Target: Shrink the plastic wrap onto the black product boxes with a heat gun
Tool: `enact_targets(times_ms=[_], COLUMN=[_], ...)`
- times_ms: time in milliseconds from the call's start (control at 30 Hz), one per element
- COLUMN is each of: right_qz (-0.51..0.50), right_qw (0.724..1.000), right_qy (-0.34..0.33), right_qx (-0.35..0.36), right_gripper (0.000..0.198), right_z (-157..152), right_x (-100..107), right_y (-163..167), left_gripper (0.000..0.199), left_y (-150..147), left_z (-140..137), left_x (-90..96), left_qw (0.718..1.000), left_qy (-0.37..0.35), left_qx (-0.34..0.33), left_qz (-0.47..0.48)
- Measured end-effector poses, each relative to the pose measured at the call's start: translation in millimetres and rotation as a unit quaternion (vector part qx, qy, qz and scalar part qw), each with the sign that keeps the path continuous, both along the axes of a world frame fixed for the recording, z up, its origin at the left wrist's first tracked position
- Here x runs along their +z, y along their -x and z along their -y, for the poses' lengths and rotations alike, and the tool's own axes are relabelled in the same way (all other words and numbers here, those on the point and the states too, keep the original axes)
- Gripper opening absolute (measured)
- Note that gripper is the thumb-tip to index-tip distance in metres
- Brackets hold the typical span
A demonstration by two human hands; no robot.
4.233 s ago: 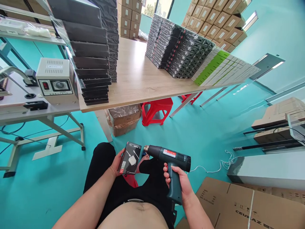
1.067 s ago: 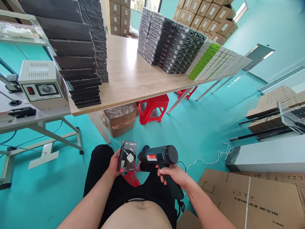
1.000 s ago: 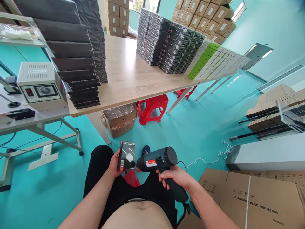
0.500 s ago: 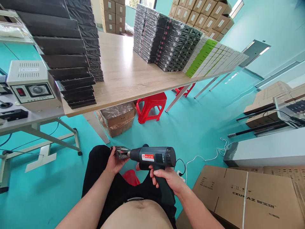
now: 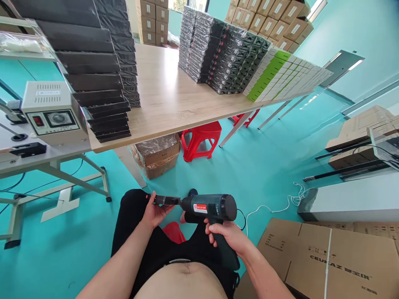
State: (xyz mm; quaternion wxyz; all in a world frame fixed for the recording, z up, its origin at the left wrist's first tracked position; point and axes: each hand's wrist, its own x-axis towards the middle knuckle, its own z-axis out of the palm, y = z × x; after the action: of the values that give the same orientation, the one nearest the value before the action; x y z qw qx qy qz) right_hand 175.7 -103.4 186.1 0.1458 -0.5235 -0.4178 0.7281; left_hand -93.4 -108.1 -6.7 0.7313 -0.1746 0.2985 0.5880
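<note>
My right hand (image 5: pixel 225 233) is wrapped round the handle of a dark heat gun (image 5: pixel 208 206), whose nozzle points left. Over my lap, my left hand (image 5: pixel 156 213) grips a small black box (image 5: pixel 167 200) by its left end, with the thumb on the near top side. The box lies roughly flat, its narrow side towards me. Its right end is right at the nozzle tip; whether they touch I cannot tell. Part of the box's underside is hidden by my fingers.
A wooden table (image 5: pixel 156 89) ahead bears black boxes (image 5: pixel 99 74), film-wrapped stacks (image 5: pixel 215 54) and white-green boxes (image 5: pixel 274 79). A grey control unit (image 5: pixel 54 112) stands left. Red stool (image 5: pixel 202 139) and open carton (image 5: pixel 160 155) sit underneath. Large cartons (image 5: pixel 311 253) and a white cord (image 5: pixel 271 207) lie right.
The black box has turned in my left hand and now shows a narrow side. The heat gun remains in my right hand, its nozzle still at the box. The whole view has shifted slightly.
</note>
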Motion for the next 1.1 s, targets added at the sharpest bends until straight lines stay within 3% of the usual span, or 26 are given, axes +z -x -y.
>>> enact_targets(times_ms=[100,267,367,433,567,733,900,967,1100], right_qz=[-0.045,-0.055,-0.04,-0.053,-0.04,-0.043,0.002,0.035,-0.024], right_qw=[0.998,0.998,0.997,0.995,0.997,0.994,0.999,0.999,0.999], right_qy=[0.012,-0.041,-0.035,-0.04,-0.066,-0.04,-0.045,-0.024,0.01], right_qx=[0.039,-0.003,0.052,0.071,0.026,0.096,-0.016,-0.011,0.026], right_gripper=[0.026,0.021,0.021,0.019,0.017,0.019,0.026,0.028,0.03], right_z=[5,4,0,0,-1,-1,-7,-9,-4], right_x=[2,6,9,10,10,16,11,8,3], right_y=[9,26,27,27,27,31,25,14,0], left_gripper=[0.036,0.039,0.04,0.038,0.038,0.029,0.048,0.054,0.051], left_y=[-2,-5,-4,-4,-4,-4,-3,-2,-1], left_z=[-1,0,2,3,2,0,0,2,2], left_x=[-4.6,-11.1,-12.5,-12.3,-8.8,-4.9,0.1,2.5,0.6], left_qw=[1.0,0.997,0.996,0.996,0.997,0.998,0.999,0.999,0.999], left_qy=[0.017,0.034,0.032,0.032,0.034,0.033,0.045,0.043,0.047], left_qx=[-0.003,-0.043,-0.062,-0.06,-0.055,-0.023,-0.017,-0.017,-0.005], left_qz=[-0.026,-0.057,-0.058,-0.059,-0.051,-0.038,0.001,0.019,0.018])
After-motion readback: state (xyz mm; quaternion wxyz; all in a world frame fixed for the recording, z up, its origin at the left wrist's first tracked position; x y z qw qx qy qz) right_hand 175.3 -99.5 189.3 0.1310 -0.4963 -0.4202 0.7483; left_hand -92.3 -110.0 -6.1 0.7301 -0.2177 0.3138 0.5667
